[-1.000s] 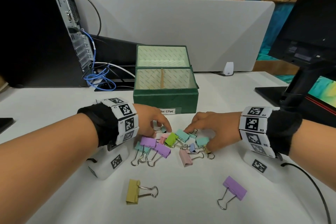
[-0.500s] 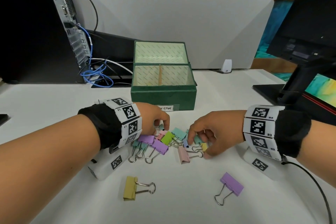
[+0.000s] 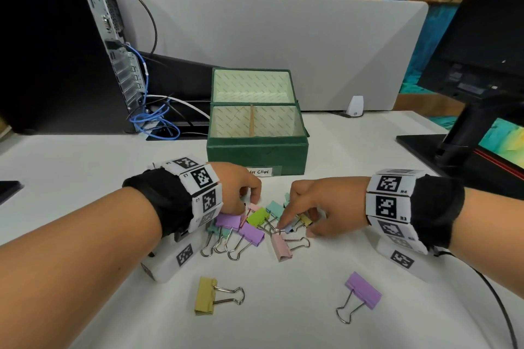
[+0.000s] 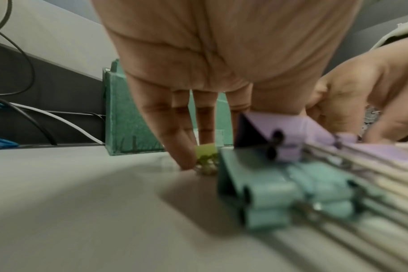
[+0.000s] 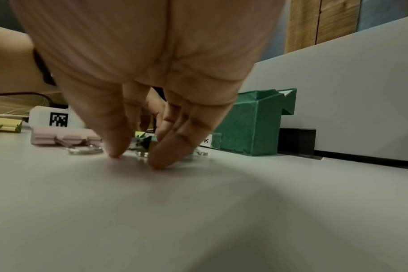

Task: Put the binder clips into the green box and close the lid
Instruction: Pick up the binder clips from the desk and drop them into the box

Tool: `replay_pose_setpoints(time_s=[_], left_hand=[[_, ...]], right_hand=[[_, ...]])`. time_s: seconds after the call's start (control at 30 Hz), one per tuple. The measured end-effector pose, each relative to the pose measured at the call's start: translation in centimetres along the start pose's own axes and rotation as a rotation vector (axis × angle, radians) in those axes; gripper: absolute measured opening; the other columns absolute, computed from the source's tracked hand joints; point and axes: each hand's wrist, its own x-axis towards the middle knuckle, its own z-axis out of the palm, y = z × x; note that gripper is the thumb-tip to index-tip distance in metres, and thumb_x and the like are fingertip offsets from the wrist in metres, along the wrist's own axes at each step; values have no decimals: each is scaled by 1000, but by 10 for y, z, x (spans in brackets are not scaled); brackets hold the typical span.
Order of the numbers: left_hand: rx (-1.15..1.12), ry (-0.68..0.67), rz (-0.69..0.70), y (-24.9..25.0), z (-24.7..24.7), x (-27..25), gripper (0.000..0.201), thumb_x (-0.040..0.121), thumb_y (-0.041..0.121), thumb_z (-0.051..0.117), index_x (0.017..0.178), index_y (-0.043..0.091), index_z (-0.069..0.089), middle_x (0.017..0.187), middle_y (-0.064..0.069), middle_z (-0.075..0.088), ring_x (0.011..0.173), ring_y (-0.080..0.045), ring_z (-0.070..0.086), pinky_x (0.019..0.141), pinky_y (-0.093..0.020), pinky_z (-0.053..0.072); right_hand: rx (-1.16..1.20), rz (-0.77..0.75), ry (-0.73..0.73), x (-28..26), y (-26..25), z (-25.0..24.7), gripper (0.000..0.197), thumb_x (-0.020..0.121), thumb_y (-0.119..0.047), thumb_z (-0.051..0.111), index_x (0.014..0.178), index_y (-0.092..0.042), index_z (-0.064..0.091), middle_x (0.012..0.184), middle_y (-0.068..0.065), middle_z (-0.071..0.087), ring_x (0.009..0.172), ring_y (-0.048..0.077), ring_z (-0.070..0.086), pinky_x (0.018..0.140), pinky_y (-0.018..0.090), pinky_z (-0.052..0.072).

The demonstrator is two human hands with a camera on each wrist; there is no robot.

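**Both hands at the clip pile in front of the open green box**

The green box (image 3: 256,154) stands open on the white surface (image 3: 85,167), lid (image 3: 251,85) tipped back behind it. Just in front of the box lies a pile of binder clips (image 3: 255,225). The left hand (image 3: 236,188) reaches into the pile's left side, fingers (image 4: 175,139) pointing down, tips touching the surface beside a lime clip (image 4: 206,151). The right hand (image 3: 323,201) curls over the pile's right side, fingertips (image 5: 165,156) pinching small clips there. Further from the box than the pile lie a yellow clip (image 3: 205,296) and a purple clip (image 3: 363,293), well apart.
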Motion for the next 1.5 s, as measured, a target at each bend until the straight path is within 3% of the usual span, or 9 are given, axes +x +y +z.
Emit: replay_pose_setpoints(time_s=[0.13,0.27,0.43,0.53,0.67,0.83,1.03,1.27,1.5], left_hand=[[-2,-18,68,2,2,-7,38,85,27,58,117,48,54,126,14,52,110,-11,55,89,-24,47],[11,-57,71,-2,1,-13,39,84,26,59,118,46,55,127,15,52,113,-11,54,96,-31,48],[-61,-76,35,-5,0,-6,31,85,19,63,113,34,62,112,10,58,95,-15,60,86,-30,51],[-45,-40,44,-8,0,-3,27,83,24,66,109,33,61,102,13,53,83,-9,53,72,-19,45],[-73,-8,43,-13,-2,-1,25,80,26,70,103,31,61,99,9,56,81,-10,53,75,-24,47],[-148,35,62,-18,-1,0,17,80,18,66,86,30,55,73,13,52,73,-12,53,64,-21,44],[-301,107,68,-20,-5,-3,24,80,8,64,74,29,55,65,10,54,63,-14,58,66,-24,51],[-541,318,54,-23,-43,6,15,80,18,70,83,29,59,77,8,61,62,-9,65,71,-27,58],[-706,543,35,-19,-79,48,15,81,15,70,81,23,58,74,4,59,56,-6,66,66,-21,56]], right_hand=[[17,40,31,1,5,2,27,85,-24,63,111,-30,59,112,-1,49,96,17,56,87,27,46],[25,48,69,2,10,2,21,84,-19,63,105,-24,61,101,-8,49,87,11,51,73,13,40],[9,82,57,4,8,2,17,82,-12,60,94,-24,59,95,-9,50,86,11,50,77,20,42],[-6,122,32,3,9,0,21,79,-11,61,84,-29,51,90,-6,49,82,13,49,76,24,43],[67,150,64,-1,11,-7,21,77,-10,64,81,-28,54,93,-5,55,81,14,53,80,28,48],[178,187,335,5,16,-39,12,80,-14,66,86,-24,62,88,-6,62,70,3,51,64,14,41],[251,258,738,41,31,-75,10,81,-20,67,87,-25,61,79,-10,50,70,9,48,62,20,40],[236,294,711,52,40,-62,24,84,-23,64,108,-26,62,109,-5,49,95,11,56,79,22,41],[120,155,654,21,32,-40,21,87,-25,59,108,-23,62,107,-5,44,91,8,44,76,14,37]])
